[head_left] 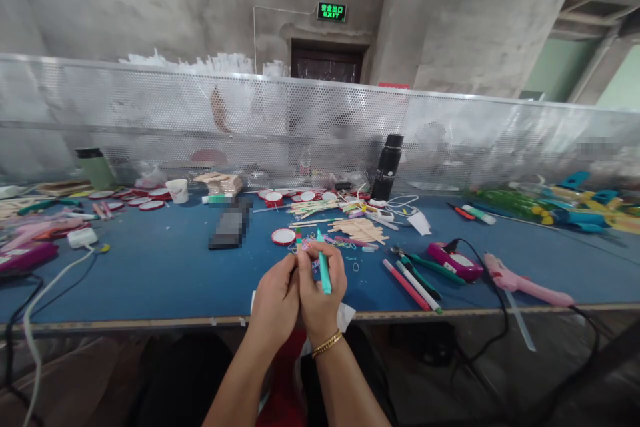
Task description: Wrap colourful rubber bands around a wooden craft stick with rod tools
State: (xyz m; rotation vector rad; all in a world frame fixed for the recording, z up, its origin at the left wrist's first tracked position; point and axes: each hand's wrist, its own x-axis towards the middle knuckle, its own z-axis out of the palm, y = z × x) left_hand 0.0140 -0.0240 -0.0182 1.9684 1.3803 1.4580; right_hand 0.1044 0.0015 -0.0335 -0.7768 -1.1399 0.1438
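My left hand (274, 297) is closed on a small stick (299, 236) with green and red bands at its upper end; it looks like a craft stick. My right hand (324, 288), with a gold bracelet at the wrist, grips a teal marker pen (325, 272) that slants across the fingers. Both hands meet over the table's front edge, and the right fingers also touch the stick. Its lower part is hidden by the fingers. Small coloured loops (342, 241) lie just beyond the hands, beside a round white disc with a red rim (283, 236).
Wooden craft sticks (361, 229) and a black phone (229, 227) lie farther back on the blue table (175, 273). To the right are a pink marker (406, 285), green-handled pliers (420, 273), a purple box (456, 261) and a pink glue gun (525, 283). A black bottle (387, 168) stands behind.
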